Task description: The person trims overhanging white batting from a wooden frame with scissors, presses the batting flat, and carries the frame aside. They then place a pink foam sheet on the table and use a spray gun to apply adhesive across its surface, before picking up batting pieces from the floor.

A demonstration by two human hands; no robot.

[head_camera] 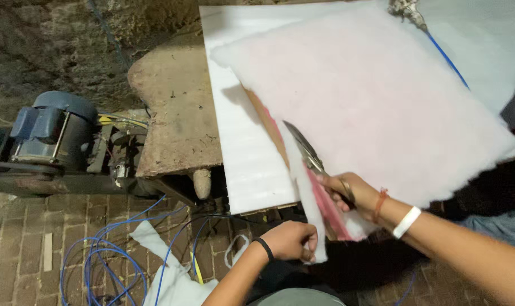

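Note:
A large sheet of fluffy white wadding [376, 107] lies over a brown board with a pink edge [269, 122] on a white table top [240, 153]. My right hand [348, 190] grips metal scissors [305, 150], blades pointing up-left along the wadding's left edge. A narrow cut strip of wadding [305, 192] hangs down from that edge. My left hand [291, 241] pinches the strip's lower end, below the table's front edge. A black band sits on my left wrist; a white band and an orange thread sit on the right.
A worn wooden bench top [175, 113] adjoins the table on the left. A blue-grey electric motor [50, 130] stands further left. Blue cables [104, 255] and white scraps [172, 277] lie on the brick floor. A blue cord [447, 59] crosses the table's far right.

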